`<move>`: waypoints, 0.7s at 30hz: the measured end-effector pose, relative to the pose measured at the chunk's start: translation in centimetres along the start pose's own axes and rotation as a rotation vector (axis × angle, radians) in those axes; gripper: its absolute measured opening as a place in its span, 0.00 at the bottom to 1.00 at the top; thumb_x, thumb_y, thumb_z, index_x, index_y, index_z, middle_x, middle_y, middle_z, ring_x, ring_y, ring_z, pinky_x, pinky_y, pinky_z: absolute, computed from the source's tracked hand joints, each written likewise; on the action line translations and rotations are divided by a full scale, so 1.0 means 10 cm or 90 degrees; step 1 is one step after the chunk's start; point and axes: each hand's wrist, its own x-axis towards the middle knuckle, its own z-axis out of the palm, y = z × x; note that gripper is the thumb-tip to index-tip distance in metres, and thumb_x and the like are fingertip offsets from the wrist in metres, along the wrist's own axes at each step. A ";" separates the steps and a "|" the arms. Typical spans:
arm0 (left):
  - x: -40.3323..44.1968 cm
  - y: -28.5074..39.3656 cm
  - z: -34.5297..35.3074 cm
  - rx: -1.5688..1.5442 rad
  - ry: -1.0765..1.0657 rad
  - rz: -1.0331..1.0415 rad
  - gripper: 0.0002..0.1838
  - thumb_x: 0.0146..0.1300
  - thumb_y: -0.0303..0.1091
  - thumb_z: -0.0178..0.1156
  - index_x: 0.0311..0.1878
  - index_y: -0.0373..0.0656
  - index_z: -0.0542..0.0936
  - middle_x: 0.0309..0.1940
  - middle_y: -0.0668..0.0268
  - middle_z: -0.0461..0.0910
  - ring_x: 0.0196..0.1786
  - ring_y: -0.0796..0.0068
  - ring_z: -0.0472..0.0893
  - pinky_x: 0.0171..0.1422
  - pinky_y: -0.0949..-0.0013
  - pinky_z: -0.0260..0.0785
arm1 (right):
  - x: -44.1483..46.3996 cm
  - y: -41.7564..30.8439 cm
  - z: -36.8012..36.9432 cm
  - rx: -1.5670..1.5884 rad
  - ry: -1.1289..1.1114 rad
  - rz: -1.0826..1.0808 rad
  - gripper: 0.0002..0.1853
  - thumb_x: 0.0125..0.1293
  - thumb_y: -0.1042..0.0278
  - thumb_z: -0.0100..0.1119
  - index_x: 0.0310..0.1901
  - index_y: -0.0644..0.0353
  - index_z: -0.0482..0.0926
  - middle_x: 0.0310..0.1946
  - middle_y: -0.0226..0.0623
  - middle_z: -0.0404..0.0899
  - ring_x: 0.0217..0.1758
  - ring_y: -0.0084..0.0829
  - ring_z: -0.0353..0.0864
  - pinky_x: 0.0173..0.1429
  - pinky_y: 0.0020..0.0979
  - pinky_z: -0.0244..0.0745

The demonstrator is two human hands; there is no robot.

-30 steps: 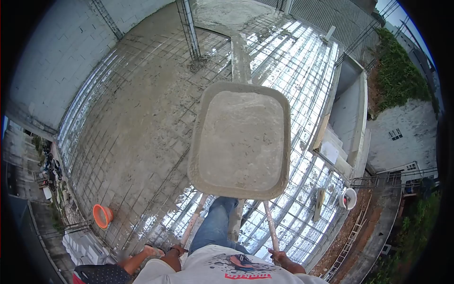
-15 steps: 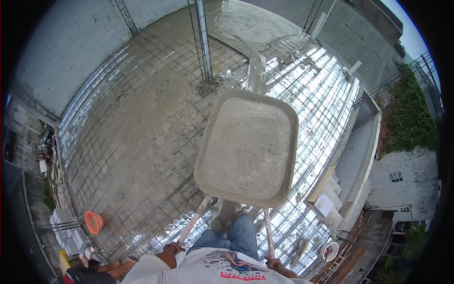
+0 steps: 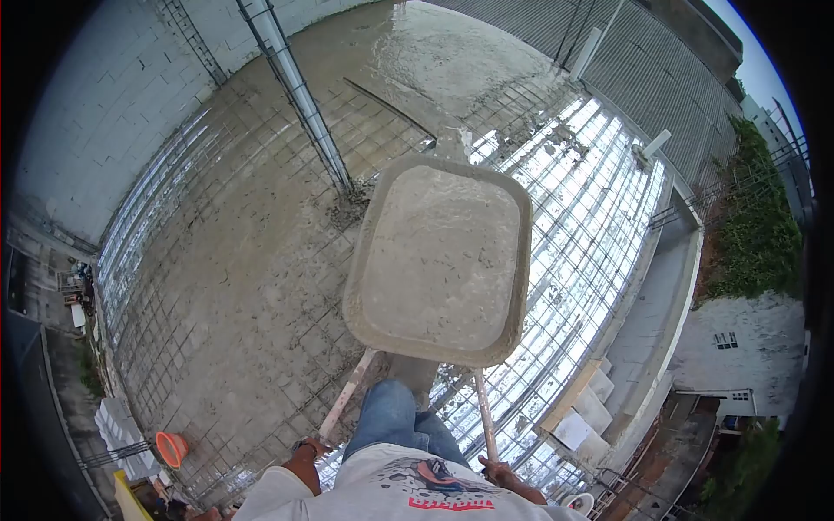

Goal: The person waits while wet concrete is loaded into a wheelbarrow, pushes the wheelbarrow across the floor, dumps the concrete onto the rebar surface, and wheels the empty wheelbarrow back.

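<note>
A wheelbarrow (image 3: pixel 525 260) stretches out ahead of me, its tray holding wet grey concrete (image 3: pixel 439 269) almost to the rim. My left hand (image 3: pixel 313 448) is wrapped round the end of its left handle (image 3: pixel 347 395). The right handle (image 3: pixel 485 412) is gripped by my right hand (image 3: pixel 499 471), beside my thigh. Beneath the tray runs a narrow concrete-smeared strip (image 3: pixel 415 373), partly hidden by my legs. The wheel is out of sight under the tray.
A rebar column with a pale pipe (image 3: pixel 300 100) rises ahead on the left. Steel mesh (image 3: pixel 573 208) covers the floor, with concrete spread on the left. An orange bucket (image 3: pixel 171 449) sits at lower left. A stairwell opening (image 3: pixel 647 278) borders the right side.
I have moved forward with the wheelbarrow. The column looks nearer and further left, the orange bucket has slipped lower in view, and my legs have changed stride.
</note>
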 end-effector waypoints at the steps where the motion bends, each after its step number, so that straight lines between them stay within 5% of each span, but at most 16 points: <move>1: 0.08 0.17 -0.11 -0.007 -0.012 -0.001 0.42 0.42 0.68 0.63 0.52 0.42 0.81 0.52 0.58 0.80 0.52 0.67 0.80 0.58 0.61 0.72 | 0.14 -0.19 -0.17 0.007 -0.029 -0.036 0.30 0.52 0.33 0.66 0.22 0.59 0.80 0.19 0.31 0.76 0.21 0.25 0.71 0.26 0.33 0.67; 6: 0.69 1.05 -0.53 -0.140 -0.030 0.013 0.43 0.42 0.70 0.63 0.54 0.43 0.80 0.54 0.56 0.79 0.56 0.65 0.79 0.59 0.61 0.71 | 0.03 -1.80 -0.91 -0.048 0.042 -0.032 0.25 0.51 0.43 0.72 0.21 0.60 0.78 0.16 0.32 0.75 0.15 0.26 0.71 0.21 0.31 0.68; 8: 0.69 1.47 -0.77 -0.021 0.032 0.053 0.44 0.44 0.69 0.63 0.56 0.42 0.79 0.53 0.56 0.79 0.56 0.64 0.79 0.59 0.62 0.71 | -0.05 -2.50 -1.23 -0.076 0.054 0.029 0.24 0.52 0.44 0.73 0.23 0.58 0.76 0.14 0.28 0.72 0.13 0.24 0.68 0.19 0.30 0.65; 10: 0.45 1.96 -0.98 -0.014 0.032 0.068 0.43 0.46 0.67 0.63 0.59 0.43 0.77 0.56 0.57 0.77 0.59 0.64 0.77 0.62 0.62 0.69 | -0.01 -3.01 -1.65 -0.164 -0.033 -0.061 0.32 0.55 0.30 0.58 0.31 0.60 0.82 0.25 0.33 0.78 0.28 0.27 0.74 0.34 0.34 0.69; 12: -0.41 2.44 -1.58 -0.103 -0.023 0.046 0.41 0.49 0.63 0.63 0.62 0.46 0.74 0.62 0.60 0.73 0.63 0.65 0.74 0.66 0.61 0.66 | 0.03 -3.55 -2.03 -0.165 -0.058 -0.081 0.32 0.57 0.29 0.55 0.31 0.58 0.81 0.26 0.32 0.77 0.30 0.27 0.73 0.36 0.34 0.66; 15: -0.23 2.95 -1.61 -0.069 0.058 0.059 0.39 0.48 0.61 0.65 0.60 0.45 0.77 0.58 0.59 0.77 0.60 0.67 0.77 0.62 0.62 0.70 | 0.07 -4.33 -2.42 -0.002 0.012 -0.020 0.22 0.58 0.47 0.68 0.18 0.49 0.70 0.12 0.22 0.65 0.12 0.20 0.61 0.18 0.29 0.53; 16: -0.25 3.15 -1.74 -0.072 0.033 0.059 0.39 0.48 0.61 0.65 0.60 0.45 0.77 0.58 0.59 0.77 0.59 0.67 0.77 0.62 0.62 0.70 | 0.56 -4.32 -2.76 0.026 -0.138 -0.025 0.23 0.57 0.42 0.67 0.18 0.50 0.72 0.12 0.24 0.65 0.12 0.21 0.61 0.19 0.29 0.55; 19: -0.34 3.75 -2.14 -0.113 -0.064 0.051 0.39 0.48 0.61 0.66 0.59 0.45 0.77 0.57 0.59 0.78 0.58 0.66 0.77 0.61 0.62 0.71 | 0.21 -5.37 -3.25 -0.104 -0.045 -0.033 0.25 0.56 0.39 0.66 0.20 0.53 0.75 0.13 0.27 0.68 0.15 0.23 0.66 0.21 0.30 0.60; 21: -0.45 4.20 -2.37 -0.142 -0.107 0.051 0.39 0.47 0.61 0.66 0.59 0.45 0.77 0.56 0.59 0.78 0.58 0.66 0.78 0.60 0.62 0.71 | -0.11 -6.22 -3.55 -0.334 0.046 -0.141 0.31 0.56 0.35 0.64 0.29 0.64 0.83 0.22 0.35 0.80 0.26 0.26 0.78 0.33 0.33 0.72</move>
